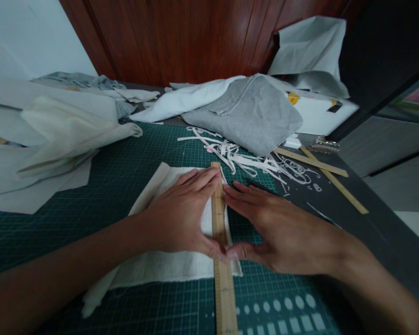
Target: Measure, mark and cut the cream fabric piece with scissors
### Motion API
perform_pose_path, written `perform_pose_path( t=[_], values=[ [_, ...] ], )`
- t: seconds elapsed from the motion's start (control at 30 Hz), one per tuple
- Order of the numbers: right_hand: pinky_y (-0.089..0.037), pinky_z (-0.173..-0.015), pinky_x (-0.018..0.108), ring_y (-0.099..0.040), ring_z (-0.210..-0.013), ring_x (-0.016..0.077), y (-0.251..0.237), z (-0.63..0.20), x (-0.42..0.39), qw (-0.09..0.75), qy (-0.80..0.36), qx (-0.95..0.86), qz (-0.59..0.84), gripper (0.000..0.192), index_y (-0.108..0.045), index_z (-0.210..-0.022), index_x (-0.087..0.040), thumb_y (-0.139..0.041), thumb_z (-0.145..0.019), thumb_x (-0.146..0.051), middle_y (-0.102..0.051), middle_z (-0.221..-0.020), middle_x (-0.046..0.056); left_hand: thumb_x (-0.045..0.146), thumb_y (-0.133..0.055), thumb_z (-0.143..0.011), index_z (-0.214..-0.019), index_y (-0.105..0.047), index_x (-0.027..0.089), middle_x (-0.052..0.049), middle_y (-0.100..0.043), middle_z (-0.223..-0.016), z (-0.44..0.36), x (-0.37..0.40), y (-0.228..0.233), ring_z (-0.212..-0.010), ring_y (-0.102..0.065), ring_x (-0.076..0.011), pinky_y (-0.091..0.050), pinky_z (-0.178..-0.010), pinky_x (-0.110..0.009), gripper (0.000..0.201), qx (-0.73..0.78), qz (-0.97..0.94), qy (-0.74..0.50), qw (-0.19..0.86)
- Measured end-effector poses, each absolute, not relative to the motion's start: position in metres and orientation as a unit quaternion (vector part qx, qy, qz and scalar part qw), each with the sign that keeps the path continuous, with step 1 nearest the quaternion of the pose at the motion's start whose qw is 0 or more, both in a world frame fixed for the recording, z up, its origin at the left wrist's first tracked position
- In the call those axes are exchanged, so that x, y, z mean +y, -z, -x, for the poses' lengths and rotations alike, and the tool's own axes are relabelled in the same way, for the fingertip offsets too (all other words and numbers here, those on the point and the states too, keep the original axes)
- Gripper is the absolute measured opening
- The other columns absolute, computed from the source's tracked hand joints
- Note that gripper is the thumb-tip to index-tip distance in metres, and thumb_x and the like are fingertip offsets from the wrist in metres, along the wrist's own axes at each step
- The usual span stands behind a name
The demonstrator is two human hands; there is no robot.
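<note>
A wooden ruler (pixel 222 288) lies lengthwise over the right edge of a piece of white cloth (pixel 167 267) on a green cutting mat (pixel 101 186). My left hand (pixel 181 216) rests flat on the cloth, fingers and thumb against the ruler's left side. Flat on the mat, my right hand (pixel 275 228) has its fingertips and thumb touching the ruler's right side. Neither hand grips anything.
White fabric strips (pixel 244 160) lie scattered beyond the ruler. Grey and white folded fabric (pixel 244 109) is piled behind them. More cloth (pixel 56 135) sits at the left. Two crossed wooden rulers (pixel 321 170) lie at the right on the dark table.
</note>
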State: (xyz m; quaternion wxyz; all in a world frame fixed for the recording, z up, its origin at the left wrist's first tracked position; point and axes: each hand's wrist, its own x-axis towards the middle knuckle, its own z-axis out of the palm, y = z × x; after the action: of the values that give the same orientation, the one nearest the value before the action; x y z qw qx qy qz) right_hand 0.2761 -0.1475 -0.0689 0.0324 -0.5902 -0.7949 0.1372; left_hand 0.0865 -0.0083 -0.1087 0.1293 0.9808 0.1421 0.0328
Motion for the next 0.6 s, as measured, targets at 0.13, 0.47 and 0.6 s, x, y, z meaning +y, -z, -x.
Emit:
perform_pose_path(
  t=[0.13, 0.47, 0.6],
  values=[
    [-0.044, -0.119, 0.063, -0.048, -0.146, 0.0463, 0.0744, -0.2718, -0.1446, 0.079, -0.091, -0.787, 0.605, 0.087, -0.054, -0.15, 0.002, -0.074, -0.092, -0.059, -0.051, -0.157, 0.03, 0.09, -0.062, -0.066, -0.164, -0.021, 0.002, -0.019, -0.015, -0.175, -0.086, -0.0086, 0.1092, -0.163, -0.012, -0.0292, -0.006, -0.132, -0.042, 0.138, 0.141, -0.981, -0.036, 0.126],
    [-0.047, -0.119, 0.059, -0.053, -0.144, 0.0429, 0.0743, -0.2779, -0.1434, 0.09, -0.102, -0.786, 0.603, 0.066, -0.063, -0.14, -0.008, -0.087, -0.086, -0.039, -0.062, -0.15, 0.023, 0.088, -0.063, -0.068, -0.165, -0.02, 0.004, -0.019, -0.012, -0.176, -0.0878, -0.0068, 0.1107, -0.164, -0.011, -0.0295, -0.007, -0.132, -0.044, 0.135, 0.14, -0.981, -0.033, 0.126],
    [-0.045, -0.12, 0.057, -0.051, -0.146, 0.0408, 0.0765, -0.2795, -0.1432, 0.095, -0.112, -0.783, 0.605, 0.064, -0.064, -0.139, -0.013, -0.088, -0.085, -0.037, -0.06, -0.154, 0.019, 0.088, -0.063, -0.068, -0.165, -0.019, 0.004, -0.018, -0.011, -0.176, -0.0864, -0.007, 0.1101, -0.164, -0.009, -0.0294, -0.006, -0.132, -0.043, 0.136, 0.14, -0.981, -0.033, 0.126]
  ],
)
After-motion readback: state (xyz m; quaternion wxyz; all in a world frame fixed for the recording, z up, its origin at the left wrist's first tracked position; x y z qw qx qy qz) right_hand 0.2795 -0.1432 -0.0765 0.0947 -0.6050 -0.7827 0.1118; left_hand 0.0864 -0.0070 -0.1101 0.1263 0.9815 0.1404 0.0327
